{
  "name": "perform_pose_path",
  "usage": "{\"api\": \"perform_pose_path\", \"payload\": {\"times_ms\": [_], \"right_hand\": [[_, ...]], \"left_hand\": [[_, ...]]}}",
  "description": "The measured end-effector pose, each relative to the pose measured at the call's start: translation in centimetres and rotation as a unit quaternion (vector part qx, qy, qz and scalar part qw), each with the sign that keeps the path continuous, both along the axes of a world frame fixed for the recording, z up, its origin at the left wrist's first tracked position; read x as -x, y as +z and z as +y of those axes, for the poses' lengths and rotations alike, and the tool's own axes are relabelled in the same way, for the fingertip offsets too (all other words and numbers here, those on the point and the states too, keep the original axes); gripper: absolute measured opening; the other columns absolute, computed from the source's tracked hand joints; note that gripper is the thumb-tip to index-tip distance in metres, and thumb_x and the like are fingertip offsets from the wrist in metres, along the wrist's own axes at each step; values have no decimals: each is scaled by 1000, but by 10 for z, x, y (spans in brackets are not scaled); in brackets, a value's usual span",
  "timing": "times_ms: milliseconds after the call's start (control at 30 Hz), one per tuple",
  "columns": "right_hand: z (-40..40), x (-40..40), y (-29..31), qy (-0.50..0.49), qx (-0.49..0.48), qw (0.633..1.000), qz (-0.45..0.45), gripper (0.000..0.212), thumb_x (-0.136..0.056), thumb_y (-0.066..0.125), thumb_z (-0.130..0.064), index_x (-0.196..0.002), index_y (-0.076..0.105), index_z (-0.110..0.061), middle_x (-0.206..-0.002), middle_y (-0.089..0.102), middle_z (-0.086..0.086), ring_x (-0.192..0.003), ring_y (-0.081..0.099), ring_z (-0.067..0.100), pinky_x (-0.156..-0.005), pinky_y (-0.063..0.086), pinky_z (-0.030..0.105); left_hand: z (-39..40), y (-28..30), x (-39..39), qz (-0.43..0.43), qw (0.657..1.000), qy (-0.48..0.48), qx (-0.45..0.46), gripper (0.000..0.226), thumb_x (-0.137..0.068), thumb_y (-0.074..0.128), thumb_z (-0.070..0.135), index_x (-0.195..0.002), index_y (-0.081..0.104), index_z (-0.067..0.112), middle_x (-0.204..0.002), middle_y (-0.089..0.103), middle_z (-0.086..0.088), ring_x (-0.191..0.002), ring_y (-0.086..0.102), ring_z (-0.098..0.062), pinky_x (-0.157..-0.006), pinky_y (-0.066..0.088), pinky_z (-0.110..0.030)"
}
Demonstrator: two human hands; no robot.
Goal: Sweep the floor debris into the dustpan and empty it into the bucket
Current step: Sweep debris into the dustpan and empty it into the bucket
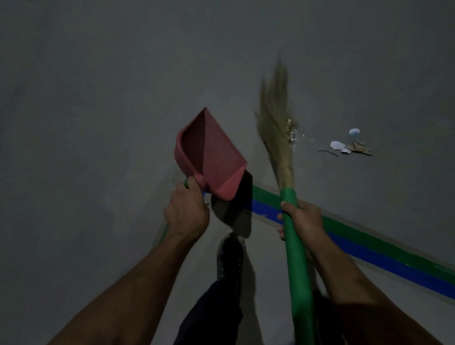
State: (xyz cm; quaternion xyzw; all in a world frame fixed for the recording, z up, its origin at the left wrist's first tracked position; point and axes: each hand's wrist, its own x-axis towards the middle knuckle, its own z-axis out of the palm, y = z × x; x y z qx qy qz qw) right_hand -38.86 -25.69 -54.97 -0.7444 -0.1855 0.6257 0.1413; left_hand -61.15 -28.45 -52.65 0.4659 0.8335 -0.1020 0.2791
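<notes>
My left hand [186, 212] grips the handle of a red dustpan [210, 155], which hangs tilted above the grey floor with its mouth pointing up and away; I see nothing inside it. My right hand [300, 218] grips the green handle of a grass broom [276, 124], whose blurred bristles point forward, off or just touching the floor. Right of the bristles lies debris: small yellowish bits [292, 130], white paper scraps [337, 145], a round white piece [354, 131], a brown cardboard piece [359, 148] and a thin dark strip [329, 152]. No bucket is in view.
A green and blue tape line [378, 249] runs across the grey floor [89, 99] from under the dustpan to the lower right. My shoe [230, 254] and dark trouser leg stand between my arms. The scene is dim.
</notes>
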Motion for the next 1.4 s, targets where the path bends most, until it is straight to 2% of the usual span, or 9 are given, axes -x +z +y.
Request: {"api": "perform_pose_path", "payload": {"times_ms": [167,300,433,700,867,967,1100,1233,1400], "right_hand": [[-23,-31,23,-28,-27,999,-36,8,-94,61,-13,-97,61,-5,-75,62,16,-40,56,20,-38,46,26],[-43,-23,41,27,-58,998,-19,2,-94,61,-14,-95,62,-15,-73,61,11,-42,57,22,-41,47,28],[-40,-11,26,99,-37,994,-10,5,-91,61,-16,-95,62,-18,-73,62,10,-45,60,23,-43,48,29],[-30,-83,7,100,14,989,-110,18,-93,63,-17,-102,61,-1,-68,62,17,-38,58,20,-37,43,23],[-38,-114,44,117,-48,983,-130,4,-91,65,-20,-93,63,-16,-57,62,10,-36,59,18,-34,41,22],[-41,-127,60,156,-90,971,-157,10,-88,66,-22,-96,62,-26,-64,65,4,-41,60,12,-36,41,20],[-24,-159,63,236,-108,942,-214,34,-84,64,-22,-109,47,-37,-82,58,-13,-64,57,4,-48,37,22],[0,-213,48,252,-75,928,-263,46,-84,60,-24,-126,43,-33,-91,56,-1,-72,55,16,-65,42,30],[-4,-283,22,267,-5,910,-316,49,-86,58,-22,-132,42,-18,-105,61,13,-84,62,32,-79,55,43]], "left_hand": [[8,0,-2,-2,1000,-14,-10,37,-88,53,12,-122,42,5,-120,49,-20,-106,53,-37,-77,46,-46],[12,2,-2,-8,999,-37,-33,35,-86,53,12,-119,44,5,-114,51,-20,-100,53,-39,-68,41,-43],[16,-5,-4,5,998,-58,-31,35,-84,55,10,-117,44,6,-112,51,-21,-99,53,-38,-64,33,-39],[19,-21,-13,10,994,-98,-40,33,-85,53,7,-116,45,2,-108,53,-22,-94,55,-39,-62,31,-38],[24,-12,-27,1,994,-109,4,38,-86,56,14,-119,42,5,-112,50,-20,-102,54,-39,-70,37,-40],[26,-3,-45,-9,993,-119,25,34,-88,54,16,-117,40,5,-114,50,-21,-103,54,-40,-70,35,-40],[26,0,-76,-25,993,-111,35,28,-92,50,17,-115,40,5,-117,49,-21,-105,54,-41,-75,39,-44],[17,-17,-105,-41,993,-111,27,28,-91,50,19,-115,42,5,-114,50,-23,-101,55,-43,-79,42,-47],[-4,-43,-138,-24,994,-109,10,27,-92,50,25,-111,43,6,-107,53,-23,-91,57,-41,-67,34,-41]]}}
